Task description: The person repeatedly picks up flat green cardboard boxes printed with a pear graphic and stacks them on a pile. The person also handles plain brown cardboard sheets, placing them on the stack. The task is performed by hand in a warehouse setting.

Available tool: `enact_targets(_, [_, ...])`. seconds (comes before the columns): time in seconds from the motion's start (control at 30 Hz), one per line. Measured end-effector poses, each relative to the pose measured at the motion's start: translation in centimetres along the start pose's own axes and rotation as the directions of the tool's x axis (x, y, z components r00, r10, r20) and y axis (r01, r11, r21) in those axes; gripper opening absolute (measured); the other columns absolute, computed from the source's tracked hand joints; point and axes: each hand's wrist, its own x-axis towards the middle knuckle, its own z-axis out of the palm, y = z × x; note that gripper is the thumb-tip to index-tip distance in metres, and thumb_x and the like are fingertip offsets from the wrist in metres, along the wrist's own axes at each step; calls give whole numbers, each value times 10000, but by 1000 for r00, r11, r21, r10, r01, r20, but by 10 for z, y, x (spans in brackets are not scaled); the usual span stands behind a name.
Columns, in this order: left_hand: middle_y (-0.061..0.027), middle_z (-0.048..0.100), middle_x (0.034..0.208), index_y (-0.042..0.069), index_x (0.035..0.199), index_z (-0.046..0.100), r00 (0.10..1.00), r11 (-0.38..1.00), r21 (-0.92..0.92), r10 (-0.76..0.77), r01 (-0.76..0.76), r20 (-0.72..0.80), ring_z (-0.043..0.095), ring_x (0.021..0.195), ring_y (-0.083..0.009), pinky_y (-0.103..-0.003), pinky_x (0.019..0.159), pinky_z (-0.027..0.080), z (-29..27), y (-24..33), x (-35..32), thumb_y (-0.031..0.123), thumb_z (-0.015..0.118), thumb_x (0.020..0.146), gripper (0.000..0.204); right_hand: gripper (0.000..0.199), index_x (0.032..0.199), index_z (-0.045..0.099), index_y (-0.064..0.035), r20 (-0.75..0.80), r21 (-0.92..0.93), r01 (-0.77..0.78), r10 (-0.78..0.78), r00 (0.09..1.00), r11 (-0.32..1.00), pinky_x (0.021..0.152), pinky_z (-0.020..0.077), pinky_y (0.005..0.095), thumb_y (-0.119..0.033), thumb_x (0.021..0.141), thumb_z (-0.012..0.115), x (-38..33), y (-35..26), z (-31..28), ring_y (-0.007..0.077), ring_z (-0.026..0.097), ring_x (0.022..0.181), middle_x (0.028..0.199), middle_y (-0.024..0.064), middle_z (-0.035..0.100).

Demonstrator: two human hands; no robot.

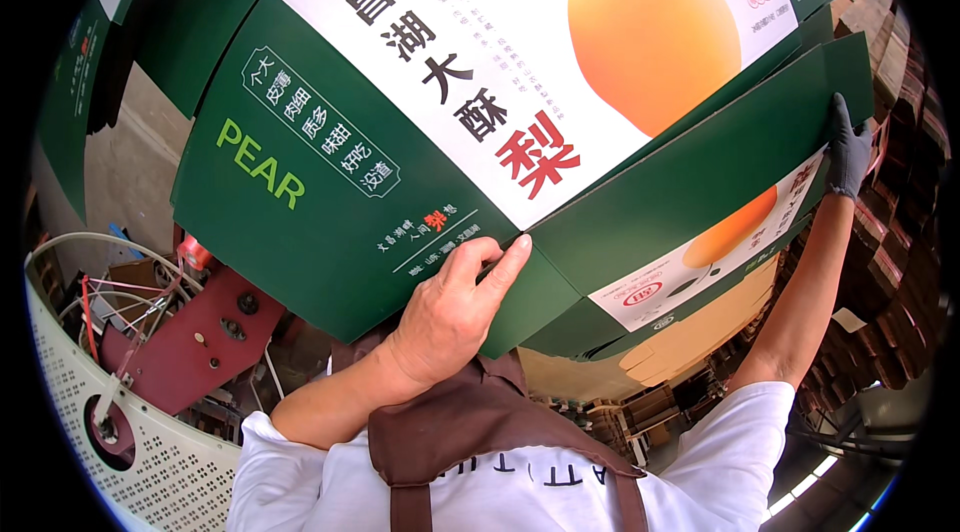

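A large green printed cardboard carton [330, 242], partly folded, fills the middle of the head view. Its white panel bears a big yellow-orange pear picture and dark and red lettering. A long green flap [690, 172] stands angled off its right side. My bare left hand [450, 307] presses on the carton's near corner with bent fingers, its thumb along the fold. Some of those fingertips are hidden. At the flap's far right end, my right hand [848, 154], in a dark grey glove, grips the edge. Part of its grasp lies behind the cardboard.
At left is a machine with a perforated cream housing [170, 462], a dark red plate [210, 342] and a spool [193, 253]. Another green carton [75, 102] is at the upper left. Stacks of brown cardboard [880, 272] rise along the right.
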Motion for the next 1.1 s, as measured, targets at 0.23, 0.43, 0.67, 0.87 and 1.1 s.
enact_targets(0.23, [-133,518,1058,-17,1321,581,1000,1000,28,-4,4,5,625,743,-235,-346,602,538,-3,1,4,-129,641,769,567,587,1179,650,-14,-20,-18,-19,19,1000,1000,507,391,206,-435,805,817,1,3,1,60,555,637,933,-4,681])
enact_targets(0.43, [-146,521,1094,12,1351,558,996,993,107,-52,45,68,630,837,-293,-385,676,549,-5,10,4,-75,622,780,582,606,1240,592,39,-35,127,129,-126,991,983,880,486,292,-301,801,835,-7,-4,15,166,621,974,1121,100,679])
enact_targets(0.67, [-147,524,1085,31,1351,566,992,990,126,-81,69,95,628,836,-296,-389,663,547,-2,15,4,-19,631,849,509,1028,1451,364,56,-120,31,-12,16,993,999,991,470,375,-495,717,827,-14,-1,17,346,618,1167,1300,260,602])
enact_targets(0.87, [-151,519,1090,20,1346,566,993,988,142,-79,66,92,624,846,-295,-384,684,545,0,12,3,-6,649,860,493,1031,1494,335,-32,-102,-32,-90,87,991,995,999,474,398,-493,704,810,-17,-12,25,373,621,1164,1280,244,622])
enact_targets(1.1, [-176,507,1098,5,1334,556,992,991,117,-79,67,101,609,859,-323,-389,713,526,-2,13,3,-41,634,853,490,1038,1503,325,-57,-92,-52,-142,137,986,988,995,477,404,-514,700,799,-21,-24,24,371,626,1154,1266,231,632])
